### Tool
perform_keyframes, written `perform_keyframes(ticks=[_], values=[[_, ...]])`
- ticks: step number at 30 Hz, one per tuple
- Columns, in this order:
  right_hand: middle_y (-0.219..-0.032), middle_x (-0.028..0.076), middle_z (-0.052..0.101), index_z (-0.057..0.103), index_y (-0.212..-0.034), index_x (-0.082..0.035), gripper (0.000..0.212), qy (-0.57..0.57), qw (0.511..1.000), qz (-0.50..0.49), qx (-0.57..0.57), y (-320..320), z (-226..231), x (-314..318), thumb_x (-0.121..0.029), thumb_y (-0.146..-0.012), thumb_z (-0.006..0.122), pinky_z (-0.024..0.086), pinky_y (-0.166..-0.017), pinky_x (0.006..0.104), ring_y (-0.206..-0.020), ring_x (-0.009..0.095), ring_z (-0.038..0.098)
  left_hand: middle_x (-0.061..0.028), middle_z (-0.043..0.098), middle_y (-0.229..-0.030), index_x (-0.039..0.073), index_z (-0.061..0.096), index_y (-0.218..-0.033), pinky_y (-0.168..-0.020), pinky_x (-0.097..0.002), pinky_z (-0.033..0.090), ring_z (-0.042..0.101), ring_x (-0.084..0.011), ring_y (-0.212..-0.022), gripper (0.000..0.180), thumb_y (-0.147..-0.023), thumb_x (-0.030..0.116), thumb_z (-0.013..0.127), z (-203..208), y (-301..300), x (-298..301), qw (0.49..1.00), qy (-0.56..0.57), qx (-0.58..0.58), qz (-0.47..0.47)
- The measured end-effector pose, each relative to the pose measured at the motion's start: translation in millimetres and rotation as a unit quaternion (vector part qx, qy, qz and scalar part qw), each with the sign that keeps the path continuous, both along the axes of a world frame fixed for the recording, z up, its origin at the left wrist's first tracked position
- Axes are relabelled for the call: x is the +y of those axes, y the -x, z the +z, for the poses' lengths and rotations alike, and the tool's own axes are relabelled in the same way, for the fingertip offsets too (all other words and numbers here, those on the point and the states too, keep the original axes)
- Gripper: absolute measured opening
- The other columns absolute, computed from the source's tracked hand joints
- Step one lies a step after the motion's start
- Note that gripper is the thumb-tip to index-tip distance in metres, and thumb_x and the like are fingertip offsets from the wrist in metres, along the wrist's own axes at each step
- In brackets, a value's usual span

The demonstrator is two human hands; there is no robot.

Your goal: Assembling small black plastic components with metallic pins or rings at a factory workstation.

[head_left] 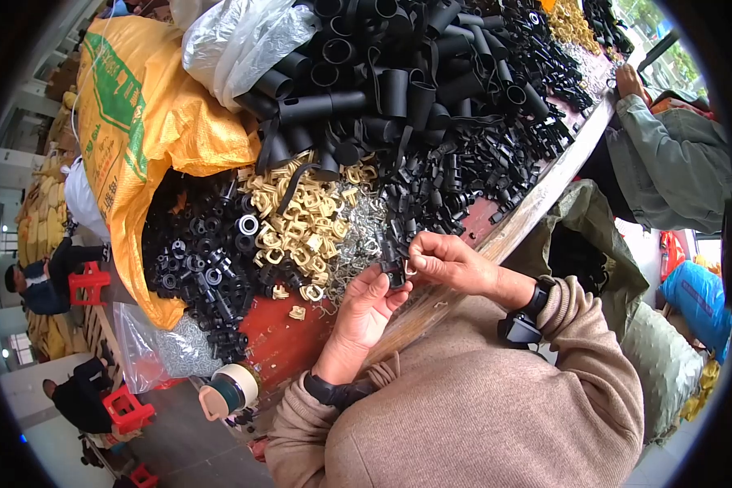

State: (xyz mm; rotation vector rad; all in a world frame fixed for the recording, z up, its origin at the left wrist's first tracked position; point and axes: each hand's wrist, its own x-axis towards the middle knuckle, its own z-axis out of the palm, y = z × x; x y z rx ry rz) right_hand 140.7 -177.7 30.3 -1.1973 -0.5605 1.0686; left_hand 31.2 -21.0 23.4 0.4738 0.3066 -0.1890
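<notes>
Over the table's near edge, my left hand [359,314] pinches a small black plastic part [394,267] between thumb and fingers. My right hand [454,263] meets it there, its thumb and forefinger closed on a small shiny wire clip [407,267] against the black part. Just beyond my hands lies a heap of thin metal clips [361,236]. To its left are cream plastic buckles [299,232], and farther left black ring-shaped pieces [189,264]. Small black fittings [443,175] spread behind my right hand.
Black tubes [366,98] pile up at the back beside a yellow woven sack [171,122]. A cream-lidded bottle [234,387] and a clear bag of small pieces [179,346] sit at left. A wooden edge [537,199] borders the table. A co-worker's arm [667,146] is at far right.
</notes>
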Motion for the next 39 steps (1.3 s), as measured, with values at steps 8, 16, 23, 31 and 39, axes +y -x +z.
perform_keyframes(ticks=[8, 16, 23, 31, 39], values=[[-0.074, -0.004, 0.045, 0.045, -0.082, -0.003, 0.019, -0.029, 0.998, -0.056, 0.010, 5.8, 9.5, -10.8, -0.020, -0.088, 0.045, 0.041, -0.061, 0.0199, -0.070, 0.002, 0.043, -0.0072, 0.059, -0.093, 0.002, 0.051, -0.104, -0.069, -0.0218, 0.049, 0.059, -0.0162, -0.081, 0.026, -0.080, 0.011, 0.055, 9.8, -3.9, -13.2, 0.998, -0.041, 0.029, -0.033], [-0.071, 0.006, 0.046, 0.045, -0.079, -0.004, 0.010, 0.023, 0.890, -0.107, -0.444, 10.2, 22.7, -23.0, -0.007, -0.078, 0.054, 0.042, -0.055, 0.0286, -0.061, 0.019, 0.050, -0.0069, 0.059, -0.092, 0.002, 0.051, -0.104, -0.065, -0.0197, 0.050, 0.060, -0.0159, -0.077, 0.026, -0.080, 0.011, 0.056, 8.5, -6.2, -23.2, 0.996, -0.043, 0.033, -0.065], [-0.068, 0.007, 0.044, 0.046, -0.077, -0.006, 0.014, 0.015, 0.805, -0.099, -0.584, 12.8, 27.7, -27.6, -0.003, -0.068, 0.057, 0.041, -0.052, 0.0331, -0.059, 0.024, 0.049, -0.0063, 0.059, -0.090, 0.002, 0.052, -0.102, -0.062, -0.0194, 0.050, 0.060, -0.0152, -0.076, 0.025, -0.079, 0.012, 0.057, 10.5, -6.8, -27.6, 0.995, -0.060, 0.049, -0.068], [-0.068, 0.006, 0.044, 0.046, -0.077, -0.006, 0.016, 0.009, 0.799, -0.070, -0.597, 10.4, 28.1, -28.1, -0.004, -0.068, 0.059, 0.041, -0.052, 0.0323, -0.059, 0.024, 0.049, -0.0060, 0.059, -0.090, 0.000, 0.055, -0.097, -0.065, -0.0203, 0.049, 0.060, -0.0145, -0.076, 0.022, -0.080, 0.013, 0.057, 13.2, -5.0, -27.2, 0.993, -0.070, 0.039, -0.087], [-0.068, 0.007, 0.046, 0.047, -0.077, -0.004, 0.016, 0.083, 0.963, 0.013, -0.257, 13.5, 29.0, -8.7, -0.008, -0.069, 0.060, 0.041, -0.052, 0.0318, -0.061, 0.025, 0.051, -0.0086, 0.059, -0.091, -0.001, 0.054, -0.100, -0.066, -0.0196, 0.048, 0.060, -0.0147, -0.076, 0.023, -0.081, 0.012, 0.055, 14.4, 13.1, -5.2, 0.989, -0.115, 0.029, -0.093]])
